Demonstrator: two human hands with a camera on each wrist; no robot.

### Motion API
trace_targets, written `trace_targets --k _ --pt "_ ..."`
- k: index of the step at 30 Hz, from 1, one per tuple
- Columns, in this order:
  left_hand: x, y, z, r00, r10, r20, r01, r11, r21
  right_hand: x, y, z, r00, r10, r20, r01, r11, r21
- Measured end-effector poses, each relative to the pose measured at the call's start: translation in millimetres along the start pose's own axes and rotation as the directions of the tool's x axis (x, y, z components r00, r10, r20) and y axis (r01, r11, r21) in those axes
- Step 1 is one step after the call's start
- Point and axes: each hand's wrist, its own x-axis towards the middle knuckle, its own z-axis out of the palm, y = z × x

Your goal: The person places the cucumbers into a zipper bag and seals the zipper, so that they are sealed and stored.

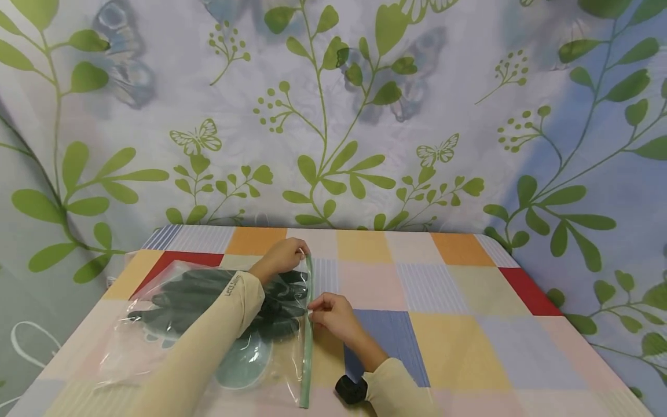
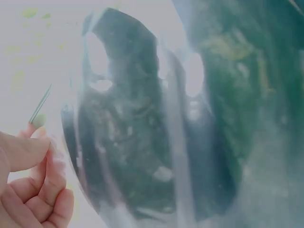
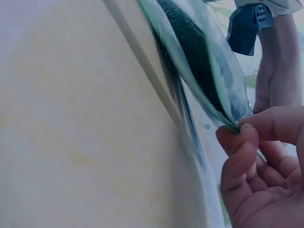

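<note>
A clear plastic zip bag (image 1: 283, 376) with a green edge strip (image 1: 305, 376) lies on the left half of the table. Inside it are dark green gloves (image 1: 193, 295), and a pale teal disc shape (image 1: 244, 362) shows on its lower part. My left hand (image 1: 281, 258) pinches the strip's far end; the left wrist view shows thumb and fingertip together there. Midway along the strip, my right hand (image 1: 336, 318) pinches the same edge between thumb and index finger. The right wrist view shows the bag's edge (image 3: 228, 121) in that pinch, its layers parted beyond the fingers.
A patchwork-patterned cloth (image 1: 448, 347) covers the table. Behind it hangs a curtain (image 1: 458, 116) with leaf and butterfly prints. A black wrist device (image 1: 351, 390) sits at my right wrist, and a beige sleeve (image 1: 203, 341) crosses over the bag.
</note>
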Motion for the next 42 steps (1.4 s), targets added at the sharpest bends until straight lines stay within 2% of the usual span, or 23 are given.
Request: trace_targets --k 5,13,18,25,29,42 --pt "0.2 -0.8 -3.6 0.998 0.046 0.033 -0.046 0.999 0.000 -9.8 -13.9 0.8 1.000 0.025 -0.004 -0.025 1.000 0.012" --pt "-1.0 -2.9 -6.4 0.999 -0.010 0.040 0.009 1.000 0.024 -25.7 -31.3 6.7 0.997 0.049 0.064 -0.048 0.999 -0.019" --pt "0.2 -5.2 -6.0 0.999 -0.008 0.047 0.007 1.000 0.020 -33.0 -28.8 8.8 0.995 0.075 0.059 -0.074 0.997 -0.015" --pt "1.8 -7.4 -5.1 0.999 0.002 0.045 -0.003 1.000 0.028 -31.7 -0.4 10.0 0.993 0.102 0.058 -0.100 0.995 -0.028" --pt "2.8 -7.9 -6.2 0.999 0.014 0.042 -0.016 0.999 0.037 -38.5 -1.0 11.6 0.991 0.113 0.067 -0.112 0.994 -0.015" --pt "-1.2 -6.7 -6.2 0.999 0.002 0.039 -0.004 0.999 0.037 -56.3 -5.1 17.1 0.989 0.123 0.083 -0.122 0.992 -0.010"
